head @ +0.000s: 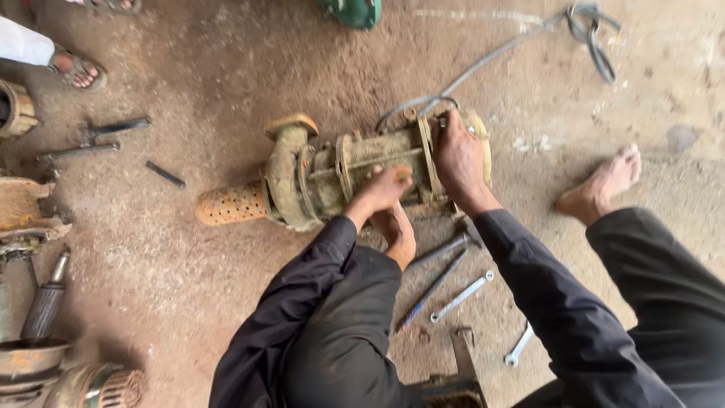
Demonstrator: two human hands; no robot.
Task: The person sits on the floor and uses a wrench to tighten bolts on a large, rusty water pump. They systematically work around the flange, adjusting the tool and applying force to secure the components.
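A rusty, mud-caked pump (317, 177) lies on its side on the dirt floor, with a perforated orange strainer (230, 204) at its left end and a grey cable (483, 64) leaving its right end. My left hand (385, 189) presses against the middle of the pump body, fingers curled on a part I cannot make out. My right hand (457, 155) grips the flanged right end of the pump from above. Both arms wear dark sleeves. My bare foot (396, 234) rests under the pump; my other foot (600, 189) is out to the right.
Several spanners (461, 296) and a rod (432, 289) lie on the ground between my legs. More tools (94, 140) and a short bar (165, 174) lie at the left. Rusty machine parts (30, 302) line the left edge. Another person's sandalled foot (75, 72) is at top left.
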